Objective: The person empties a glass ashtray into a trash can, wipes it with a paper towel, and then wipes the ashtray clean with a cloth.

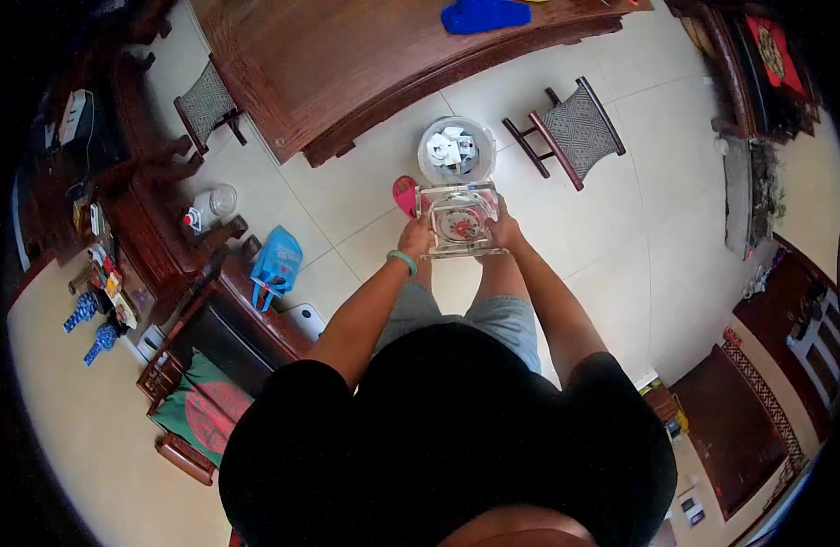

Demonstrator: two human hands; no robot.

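Between my two hands is a square, clear glass ashtray (pixel 459 226) with a round hollow and a red pattern at its middle. My left hand (pixel 416 237), with a pale green bangle at the wrist, grips its left side. Its right side is held by my right hand (pixel 505 228). Both hands are closed on the edges, their fingertips partly hidden. Just beyond the ashtray, a round waste bin (pixel 424 162) stands on the floor with white and dark litter in it. A pink slipper (pixel 404 194) shows beside my left hand.
A large wooden table (pixel 347 64) with a blue item (pixel 484 16) lies ahead. Folding stools stand right (pixel 580 132) and left (pixel 207 105). To the left are a plastic jug (pixel 206 210), a blue bag (pixel 277 263) and a wooden sofa (pixel 228 333) with a green cushion (pixel 201 406).
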